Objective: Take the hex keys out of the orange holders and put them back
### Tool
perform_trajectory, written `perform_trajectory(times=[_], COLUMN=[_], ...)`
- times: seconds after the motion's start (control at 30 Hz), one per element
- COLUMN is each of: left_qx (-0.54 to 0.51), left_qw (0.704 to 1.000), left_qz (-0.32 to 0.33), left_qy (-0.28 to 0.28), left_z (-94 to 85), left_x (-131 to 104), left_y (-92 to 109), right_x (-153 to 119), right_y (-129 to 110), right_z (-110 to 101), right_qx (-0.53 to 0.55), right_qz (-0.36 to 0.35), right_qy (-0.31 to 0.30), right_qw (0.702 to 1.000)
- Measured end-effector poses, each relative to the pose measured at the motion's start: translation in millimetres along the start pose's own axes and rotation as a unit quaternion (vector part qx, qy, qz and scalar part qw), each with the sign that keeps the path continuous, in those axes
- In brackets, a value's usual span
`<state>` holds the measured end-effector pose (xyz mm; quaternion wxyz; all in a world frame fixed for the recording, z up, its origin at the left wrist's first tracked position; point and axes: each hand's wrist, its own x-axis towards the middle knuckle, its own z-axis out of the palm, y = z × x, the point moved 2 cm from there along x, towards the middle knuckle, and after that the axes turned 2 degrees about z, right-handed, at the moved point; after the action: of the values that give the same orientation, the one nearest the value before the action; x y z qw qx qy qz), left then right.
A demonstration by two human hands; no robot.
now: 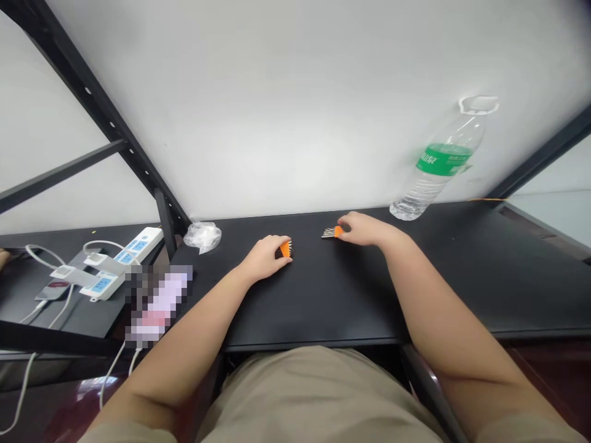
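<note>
"What is the largest thing in view?"
"A white wall (286,117), with a black table (314,301) along its foot. A black side table (95,317) is at the left."
"And on them?"
"A green-labelled bottle (443,160) stands near the wall, towards the right. A white power strip (150,237) lies on the side table, and a crumpled plastic bag (203,236) sits at the table's back left."
"The person's hands?"
"The left hand (266,257) pinches one orange piece, the left piece (285,249), between thumb and fingers. The right hand (362,229) pinches another, the right piece (338,231), whose pale prongs (328,232) point left."
"Where are the pieces?"
"Apart, over the table's middle; whether they touch its top cannot be told."
</note>
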<state>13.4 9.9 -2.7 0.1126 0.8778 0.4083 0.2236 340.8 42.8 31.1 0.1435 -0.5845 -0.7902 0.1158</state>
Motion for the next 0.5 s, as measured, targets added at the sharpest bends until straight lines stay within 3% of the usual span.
perform_trajectory(times=[0.1,0.2,0.33,0.4,0.5], left_qx=[0.03,0.046,0.073,0.066,0.04], left_qw=[0.999,0.996,0.991,0.995,0.999], left_qz=[-0.031,-0.064,-0.07,-0.046,-0.003], left_qy=[0.017,0.041,0.086,0.065,-0.015], left_z=[1.5,-0.5,-11.6,-16.0,-15.9], left_x=[3.9,6.6,5.2,2.7,-1.3], left_y=[-11.9,-21.3,-14.0,-2.7,12.9], right_x=[-0.2,-0.5,-4.5,-6.7,-9.0], right_y=[-8.3,-34.5,-65.8,-75.9,-89.1], right_z=[11.2,25.4,36.6,39.4,44.5], right_qx=[0.019,0.042,0.063,0.058,0.05], right_qz=[-0.044,-0.086,-0.114,-0.116,-0.125], right_qy=[-0.048,-0.071,-0.083,-0.086,-0.101], right_qw=[0.998,0.993,0.988,0.988,0.986])
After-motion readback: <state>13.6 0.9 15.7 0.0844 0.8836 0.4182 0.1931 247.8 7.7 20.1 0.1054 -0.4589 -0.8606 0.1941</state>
